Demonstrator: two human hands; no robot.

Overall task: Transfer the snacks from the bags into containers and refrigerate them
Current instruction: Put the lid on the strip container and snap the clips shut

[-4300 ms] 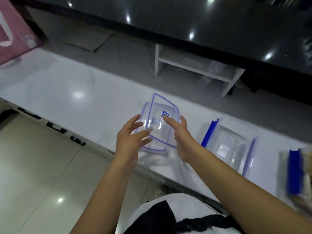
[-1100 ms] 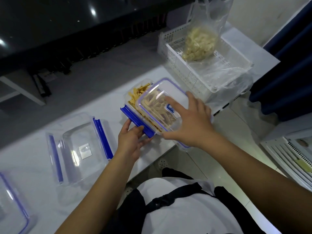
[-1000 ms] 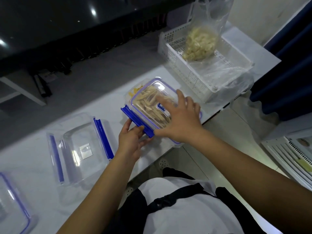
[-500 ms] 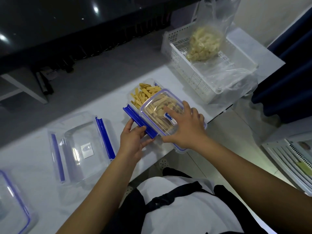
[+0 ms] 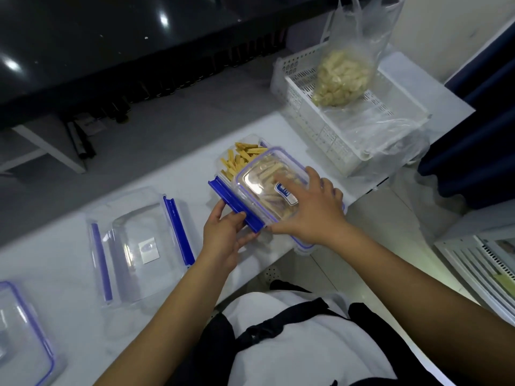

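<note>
A clear container [image 5: 223,165] filled with yellow stick snacks [image 5: 239,160] sits on the white counter [image 5: 69,316]. A clear lid with a blue rim [image 5: 264,174] lies skewed over it and leaves the far left part uncovered. My right hand [image 5: 315,207] presses flat on the lid, fingers spread. My left hand [image 5: 223,235] grips the container's blue side clasp [image 5: 234,203]. A plastic bag of pale snacks [image 5: 342,76] stands in a white slotted basket [image 5: 306,118] at the back right.
An empty clear container with blue clasps [image 5: 139,246] lies left of my hands. Another blue-rimmed lid [image 5: 22,335] sits at the far left edge. A dark glossy table [image 5: 111,37] stands beyond the counter. A white vented appliance [image 5: 487,263] is low on the right.
The lid was carried from the left of the counter onto the snack container. Over the last second my right hand slid it toward me across the container's top; the left hand kept hold of the clasp.
</note>
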